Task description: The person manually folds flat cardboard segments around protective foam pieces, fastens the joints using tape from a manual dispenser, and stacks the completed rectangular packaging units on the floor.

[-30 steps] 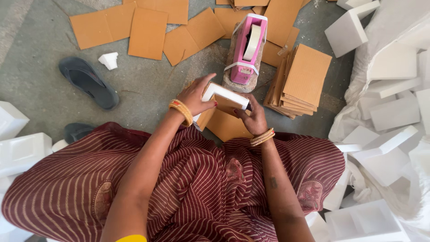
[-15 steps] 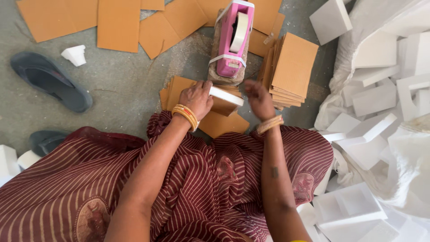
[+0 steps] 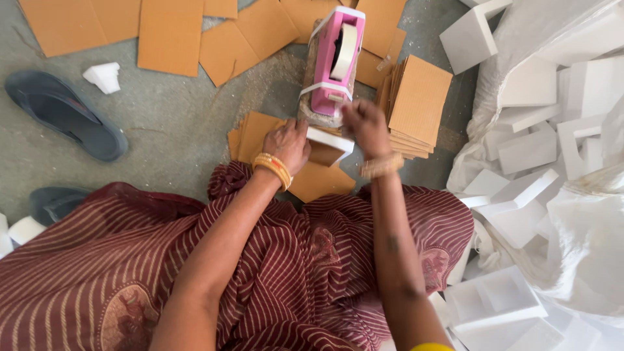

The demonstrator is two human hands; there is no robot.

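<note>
Foam block (image 3: 330, 144) lowered; right hand (image 3: 366, 127) reached dispenser (image 3: 337, 62).

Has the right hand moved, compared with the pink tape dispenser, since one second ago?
Yes. The right hand has moved up toward the pink tape dispenser; it is now at its lower end, while before it was clearly below it.

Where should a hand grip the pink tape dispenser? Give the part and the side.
Grip the pink tape dispenser across its narrow body, above the tape roll, coming from above. It stands upright on the floor, its flat sides free. The right hand crowds its lower end.
</note>
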